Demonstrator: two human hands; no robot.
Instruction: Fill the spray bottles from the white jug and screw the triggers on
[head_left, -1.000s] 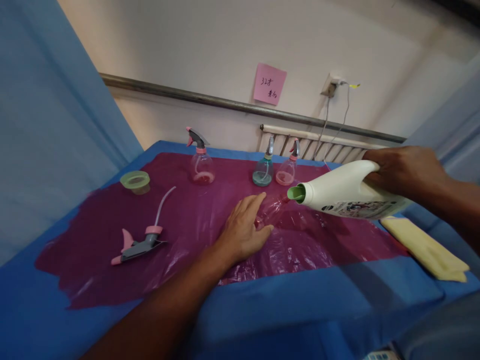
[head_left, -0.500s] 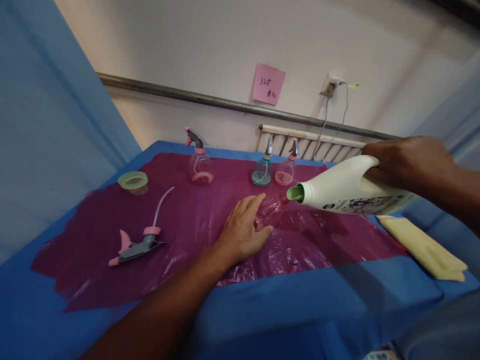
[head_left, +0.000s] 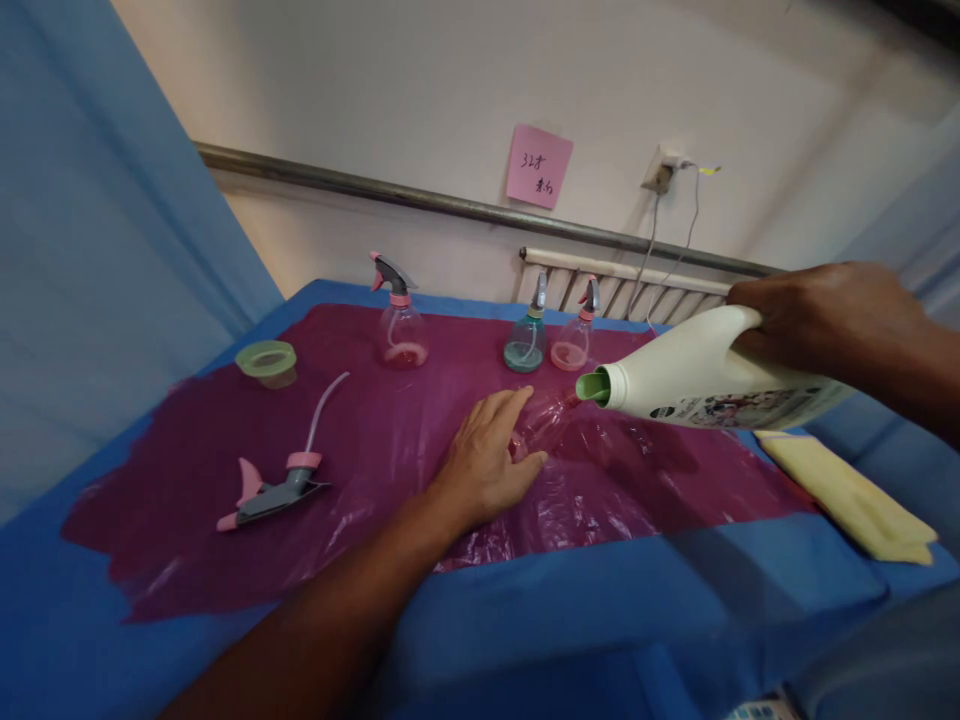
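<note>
My left hand (head_left: 487, 460) grips a clear pink spray bottle body (head_left: 541, 420) that stands tilted on the maroon plastic sheet (head_left: 375, 440), its neck open. My right hand (head_left: 832, 320) holds the handle of a white detergent jug (head_left: 705, 385), tipped almost level, with its green spout (head_left: 592, 387) right at the small bottle's mouth. The removed trigger sprayer head (head_left: 274, 490), grey and pink with a long dip tube, lies on the sheet to the left. A green cap (head_left: 268, 362) sits farther back left.
Three spray bottles stand along the back: a pink one (head_left: 401, 325), a teal one (head_left: 526, 340) and another pink one (head_left: 574, 340). A folded yellow cloth (head_left: 847, 490) lies at the right. A blue cloth (head_left: 660, 590) covers the table; blue curtains flank both sides.
The white jug's rear end has risen, tipping the jug a little further, and the spout stays at the small bottle's mouth. My left hand has not moved.
</note>
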